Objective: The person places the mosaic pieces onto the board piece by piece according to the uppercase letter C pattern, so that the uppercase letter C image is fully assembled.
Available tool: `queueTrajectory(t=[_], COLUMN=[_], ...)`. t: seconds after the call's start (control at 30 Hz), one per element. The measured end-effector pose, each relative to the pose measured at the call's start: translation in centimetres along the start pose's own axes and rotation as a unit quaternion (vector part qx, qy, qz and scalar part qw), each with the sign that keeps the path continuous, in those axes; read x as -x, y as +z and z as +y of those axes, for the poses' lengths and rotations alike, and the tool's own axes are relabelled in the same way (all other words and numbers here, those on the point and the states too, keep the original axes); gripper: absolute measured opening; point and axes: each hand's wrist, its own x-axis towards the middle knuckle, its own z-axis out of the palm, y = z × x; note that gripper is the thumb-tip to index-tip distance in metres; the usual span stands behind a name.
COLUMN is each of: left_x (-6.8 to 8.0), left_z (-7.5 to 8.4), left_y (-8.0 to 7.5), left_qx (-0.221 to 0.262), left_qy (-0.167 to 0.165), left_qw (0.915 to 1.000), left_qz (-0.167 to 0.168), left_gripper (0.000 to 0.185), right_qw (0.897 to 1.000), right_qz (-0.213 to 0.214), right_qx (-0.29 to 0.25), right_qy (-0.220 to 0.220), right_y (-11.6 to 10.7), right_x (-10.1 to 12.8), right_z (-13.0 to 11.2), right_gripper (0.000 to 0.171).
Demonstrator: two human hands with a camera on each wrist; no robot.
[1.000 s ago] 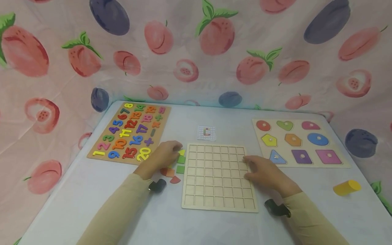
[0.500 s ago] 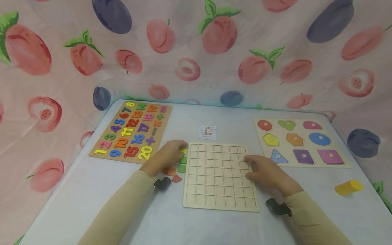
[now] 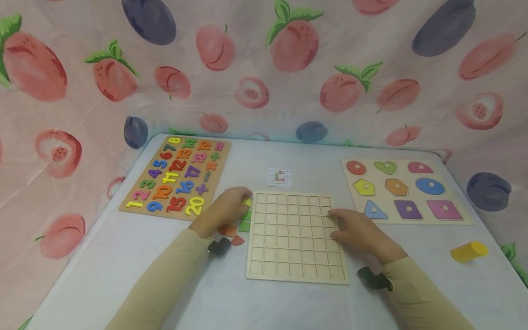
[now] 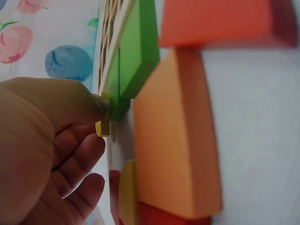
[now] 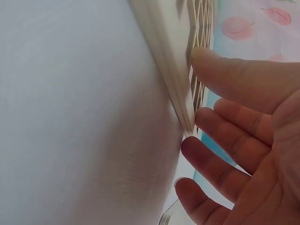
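Observation:
A bare wooden grid board [image 3: 294,238] lies flat in front of me. My left hand [image 3: 231,208] is at its left edge, thumb and fingers pinching a small yellow piece [image 3: 246,202]. The left wrist view shows that yellow piece [image 4: 103,123] between thumb and fingers, beside green square pieces [image 4: 138,51] against the board's edge. Orange [image 3: 229,230] and red [image 3: 238,241] pieces lie just behind the hand. My right hand [image 3: 354,227] rests on the board's right edge, thumb on top and fingers [image 5: 225,124] straight along the side.
A number puzzle board [image 3: 177,176] lies at the back left and a shape puzzle board [image 3: 402,190] at the back right. A small pattern card [image 3: 279,178] sits behind the grid board. A yellow cylinder [image 3: 468,251] lies at the right. Fruit-print cloth surrounds the table.
My left hand has slid a little to the right, onto the yellow piece at the board's left edge. The right hand has stayed put.

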Motion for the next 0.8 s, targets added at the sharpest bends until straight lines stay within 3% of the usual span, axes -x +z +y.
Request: queueTrajectory(t=[0.13, 0.53, 0.8], left_x=[0.2, 0.5, 0.2], left_z=[0.1, 1.6, 2.7], left_y=[0.0, 0.9, 1.7], left_qx=[0.012, 0.038, 0.026], left_qy=[-0.004, 0.041, 0.051], left_qw=[0.9999, 0.9984, 0.9983], left_qz=[0.005, 0.010, 0.013], left_gripper=[0.045, 0.037, 0.041], right_qw=[1.000, 1.000, 1.000], right_qz=[0.000, -0.007, -0.006], right_qx=[-0.001, -0.007, 0.000], right_qy=[0.001, 0.002, -0.009], right_y=[0.1, 0.1, 0.2], right_x=[-0.1, 0.1, 0.1], right_z=[0.1, 0.3, 0.4], right_gripper=[0.056, 0.057, 0.057])
